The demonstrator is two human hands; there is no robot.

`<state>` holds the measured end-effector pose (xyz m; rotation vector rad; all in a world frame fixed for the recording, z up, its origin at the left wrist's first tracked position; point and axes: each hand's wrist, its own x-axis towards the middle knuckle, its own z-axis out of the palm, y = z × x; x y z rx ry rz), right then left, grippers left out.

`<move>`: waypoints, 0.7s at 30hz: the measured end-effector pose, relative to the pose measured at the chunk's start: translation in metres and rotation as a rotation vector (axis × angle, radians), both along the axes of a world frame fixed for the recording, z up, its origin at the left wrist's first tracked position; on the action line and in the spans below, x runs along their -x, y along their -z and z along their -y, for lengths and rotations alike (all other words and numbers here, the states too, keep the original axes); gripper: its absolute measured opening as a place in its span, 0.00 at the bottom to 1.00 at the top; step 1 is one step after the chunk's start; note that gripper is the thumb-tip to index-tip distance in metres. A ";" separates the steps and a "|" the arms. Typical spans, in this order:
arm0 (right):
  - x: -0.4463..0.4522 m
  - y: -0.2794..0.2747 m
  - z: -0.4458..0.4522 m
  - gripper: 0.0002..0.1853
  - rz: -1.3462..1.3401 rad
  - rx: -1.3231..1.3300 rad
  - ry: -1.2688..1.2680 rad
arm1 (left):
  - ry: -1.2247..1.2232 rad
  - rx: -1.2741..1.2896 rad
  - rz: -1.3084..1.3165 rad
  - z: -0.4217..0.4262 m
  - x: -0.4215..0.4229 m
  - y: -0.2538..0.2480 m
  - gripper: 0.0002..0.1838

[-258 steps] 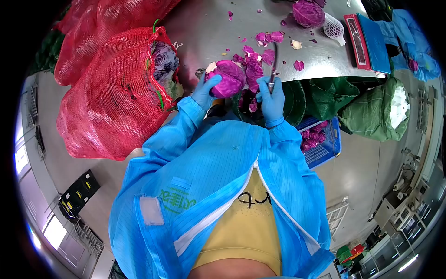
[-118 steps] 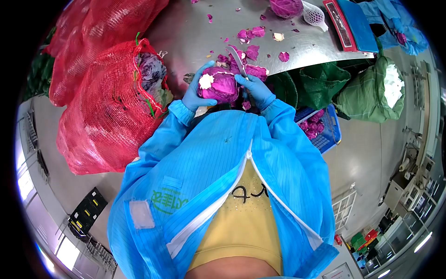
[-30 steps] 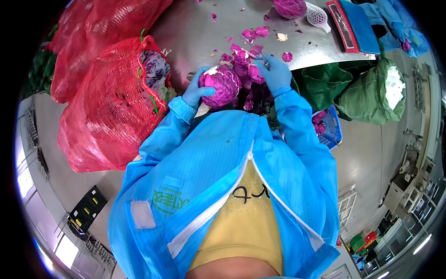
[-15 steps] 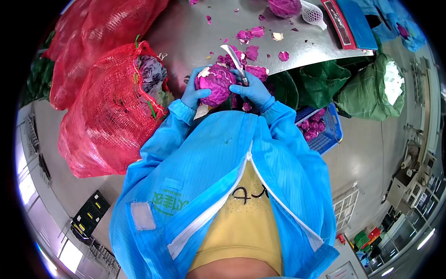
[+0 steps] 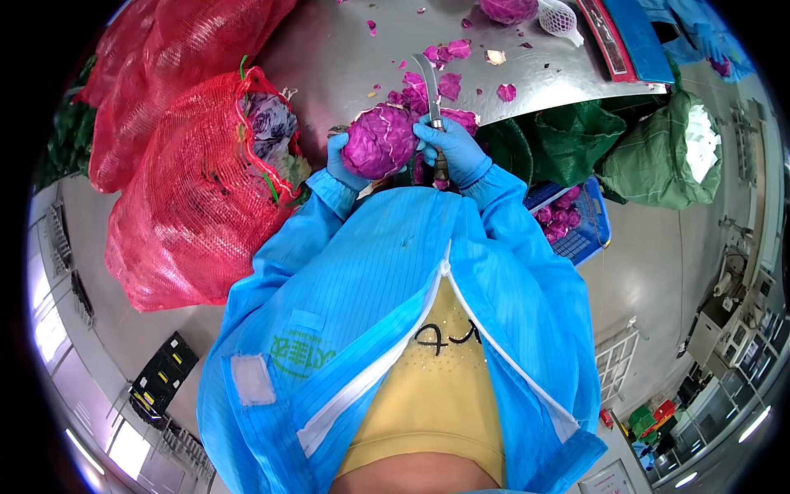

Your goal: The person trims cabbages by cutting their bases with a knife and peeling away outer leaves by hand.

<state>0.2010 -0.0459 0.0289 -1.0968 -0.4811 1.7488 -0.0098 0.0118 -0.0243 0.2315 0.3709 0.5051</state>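
Note:
My left hand (image 5: 342, 162), in a blue glove, cups a red cabbage (image 5: 380, 142) from its left side and below. The cabbage is round and purple with pale veins. In my gloved right hand (image 5: 455, 151) is a knife (image 5: 431, 89) with a curved blade, its tip pointing up and away from me. The knife's dark handle runs through my closed fingers, beside the right edge of the cabbage. Loose purple cabbage leaves (image 5: 418, 92) lie on the metal table (image 5: 329, 66) just beyond the cabbage.
A red mesh sack (image 5: 189, 206) of cabbages bulges on the left. Green sacks (image 5: 576, 140) stand at the right, above a blue crate (image 5: 588, 235) with purple pieces. Another cabbage (image 5: 508, 8) lies by a white foam net (image 5: 559, 20). Another person's blue glove (image 5: 709, 45) shows at top right.
The cabbage has turned in my left hand and shows a smoother side. My right hand has shifted its grip, and the knife now stands more upright.

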 end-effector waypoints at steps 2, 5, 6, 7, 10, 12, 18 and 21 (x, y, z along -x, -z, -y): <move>0.001 -0.001 0.000 0.08 -0.119 0.086 0.040 | 0.024 0.077 0.134 -0.001 -0.001 0.004 0.47; -0.001 0.006 -0.004 0.07 -0.264 0.088 0.024 | 0.061 0.182 0.279 0.000 -0.004 0.005 0.44; -0.001 0.008 -0.005 0.07 -0.266 0.089 0.024 | 0.077 0.210 0.292 0.000 -0.006 0.002 0.43; 0.000 0.008 -0.006 0.07 -0.198 0.103 0.076 | 0.077 0.212 0.292 0.001 -0.009 -0.001 0.43; 0.003 0.015 -0.009 0.06 -0.133 0.135 0.181 | -0.021 0.327 0.031 0.004 -0.016 -0.008 0.42; 0.003 0.018 -0.009 0.06 -0.135 0.155 0.236 | -0.023 0.373 0.037 0.004 -0.018 -0.015 0.41; -0.002 0.015 -0.007 0.13 0.274 0.000 0.319 | -0.056 0.261 -0.145 -0.002 -0.020 -0.019 0.41; -0.005 0.003 -0.005 0.15 0.350 -0.052 0.295 | -0.078 0.264 -0.174 -0.001 -0.018 -0.019 0.41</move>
